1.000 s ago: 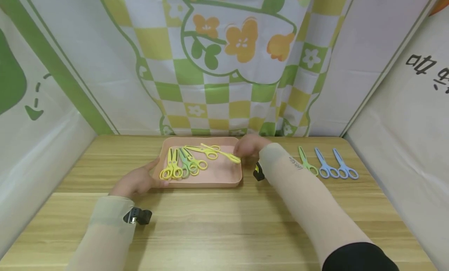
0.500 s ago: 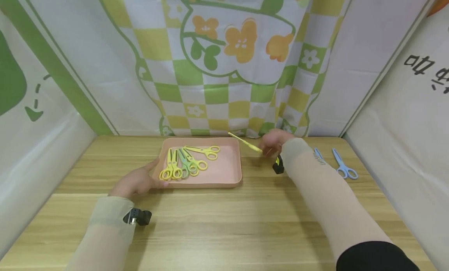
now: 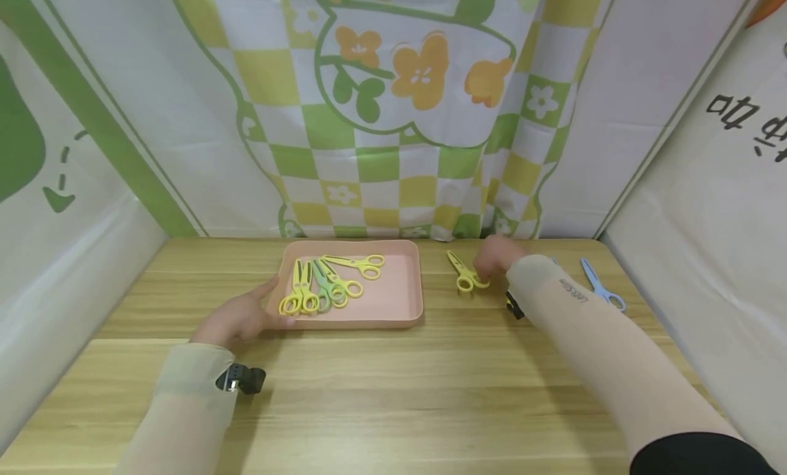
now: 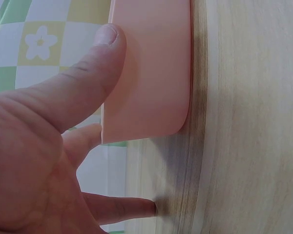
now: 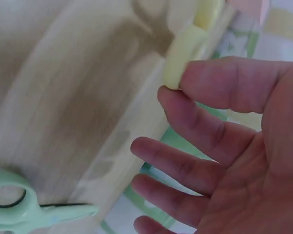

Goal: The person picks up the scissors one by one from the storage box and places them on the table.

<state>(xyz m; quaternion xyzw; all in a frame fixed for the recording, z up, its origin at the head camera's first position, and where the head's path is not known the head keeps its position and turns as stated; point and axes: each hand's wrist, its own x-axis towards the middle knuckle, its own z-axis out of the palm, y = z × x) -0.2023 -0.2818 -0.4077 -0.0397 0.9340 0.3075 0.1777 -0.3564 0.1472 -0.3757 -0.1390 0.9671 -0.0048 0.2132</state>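
My right hand [image 3: 495, 256] pinches a pair of yellow scissors [image 3: 462, 275] by a handle loop, between thumb and index fingertip. The scissors are over the table right of the tray, blades pointing back and left. In the right wrist view the pale yellow handle [image 5: 181, 58] shows at the fingertips, with the other fingers spread apart. My left hand [image 3: 241, 316] rests at the left front corner of a pink tray [image 3: 393, 304]. In the left wrist view its straight thumb [image 4: 95, 73] lies on the tray's outer wall, and another finger touches the table.
Several yellow scissors [image 3: 296, 299] and a green pair [image 3: 322, 294] lie in the tray's left half. Blue scissors [image 3: 601, 287] lie at the table's right. Light green scissors [image 5: 19, 204] near the right hand are hidden by the arm in the head view. A patterned curtain [image 3: 381, 160] hangs behind.
My right hand has carried the yellow scissors out of the tray to the right, lowering and turning them over the table. The left hand and tray have stayed in place.
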